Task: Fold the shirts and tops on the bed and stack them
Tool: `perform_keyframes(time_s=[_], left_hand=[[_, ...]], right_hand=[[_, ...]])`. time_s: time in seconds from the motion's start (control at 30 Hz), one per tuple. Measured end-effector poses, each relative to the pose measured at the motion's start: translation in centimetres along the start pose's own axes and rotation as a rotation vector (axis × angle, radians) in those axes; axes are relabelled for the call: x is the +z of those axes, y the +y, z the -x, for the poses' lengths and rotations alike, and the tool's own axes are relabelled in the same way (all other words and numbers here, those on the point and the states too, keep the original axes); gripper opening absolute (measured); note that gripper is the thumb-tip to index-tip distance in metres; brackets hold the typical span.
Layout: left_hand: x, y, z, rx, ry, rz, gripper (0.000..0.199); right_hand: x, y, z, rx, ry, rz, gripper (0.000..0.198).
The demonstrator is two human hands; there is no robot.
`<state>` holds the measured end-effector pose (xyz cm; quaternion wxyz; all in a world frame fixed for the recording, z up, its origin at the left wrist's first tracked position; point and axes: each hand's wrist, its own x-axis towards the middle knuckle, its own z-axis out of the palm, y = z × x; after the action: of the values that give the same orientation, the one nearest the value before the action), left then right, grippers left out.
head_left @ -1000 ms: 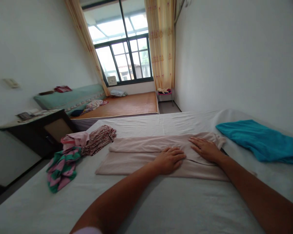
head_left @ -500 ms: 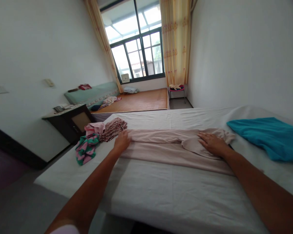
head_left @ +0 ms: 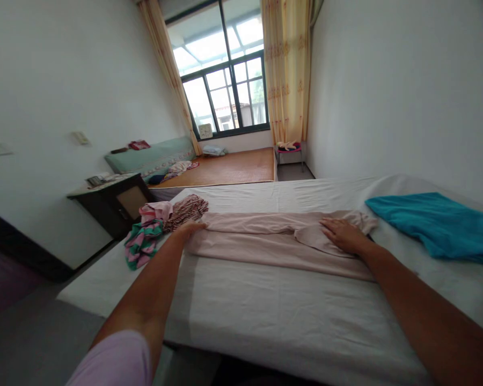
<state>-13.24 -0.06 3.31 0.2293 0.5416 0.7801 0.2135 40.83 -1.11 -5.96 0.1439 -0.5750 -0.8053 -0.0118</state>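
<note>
Pale pink trousers (head_left: pixel 245 241) lie lengthwise across the white-sheeted bed (head_left: pixel 265 311), one leg above the other. At their left end, my left hand (head_left: pixel 188 230) is closed on the leg ends; its fingers are partly hidden. My right hand (head_left: pixel 341 235) rests flat on the upper part near the waist, fingers stretched out. Just beyond my left hand sits a striped brown-and-white cloth (head_left: pixel 185 210). Beside it are a pink cloth (head_left: pixel 155 210) and a green-and-pink garment (head_left: pixel 144 241). A folded teal garment (head_left: pixel 438 222) lies to the right of my right hand.
Behind this bed stands another bed with a brown mat (head_left: pixel 237 165) and a pale green headboard (head_left: pixel 153 157). A dark bedside cabinet (head_left: pixel 116 198) is at the left. A small pink stool (head_left: pixel 290 150) stands under the curtain (head_left: pixel 287 80) by the window.
My left hand has shifted left, and the left end of the trousers has moved slightly with it. My right hand stays flat on the trousers. The view has shifted a little.
</note>
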Motion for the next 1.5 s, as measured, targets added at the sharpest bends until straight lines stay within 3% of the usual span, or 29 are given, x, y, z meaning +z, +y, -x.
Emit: perform_keyframes(time_s=[0.13,0.27,0.47,0.6,0.83,1.0,1.07,1.17,1.27,1.37,1.5], left_hand=[[0.6,1.9,0.9,0.08,-0.067,0.132,0.033],[3.0,5.8,1.1,0.201,-0.08,0.175,0.037],[9.0,12.7,3.5,0.61,-0.233,-0.125,0.044],[12.0,14.7,5.4,0.623,-0.294,-0.302,0.047],[12.5,14.8,5.5,0.585,-0.208,-0.247,0.058],[13.2,15.0,5.8,0.476,-0.359,0.112,0.05],[13.4,15.2,5.9,0.479,-0.319,0.165,0.044],[14.0,14.8,6.2,0.696,-0.128,0.003,0.041],[15.3,13.3,6.8,0.904,-0.082,-0.257,0.047],[16.4,11.7,7.1,0.944,-0.079,-0.406,0.059],[16.5,11.1,6.8,0.944,-0.086,-0.436,0.058]], right_hand=[[0.2,0.2,-0.2,0.004,0.001,0.003,0.049],[0.4,0.4,-0.3,0.005,-0.002,0.009,0.049],[0.1,0.2,-0.1,0.003,0.007,0.002,0.048],[0.0,0.0,0.0,0.008,0.02,-0.011,0.047],[0.3,0.2,-0.2,0.005,0.011,-0.007,0.047],[0.6,0.4,-0.4,-0.013,-0.014,0.004,0.051],[0.7,0.4,-0.4,-0.016,-0.015,0.01,0.052],[0.8,0.5,-0.4,-0.007,-0.002,0.01,0.051],[1.0,0.6,-0.4,-0.002,-0.008,0.007,0.051],[1.2,0.8,-0.5,0.0,-0.015,-0.001,0.052],[1.1,0.7,-0.5,0.004,-0.021,0.005,0.052]])
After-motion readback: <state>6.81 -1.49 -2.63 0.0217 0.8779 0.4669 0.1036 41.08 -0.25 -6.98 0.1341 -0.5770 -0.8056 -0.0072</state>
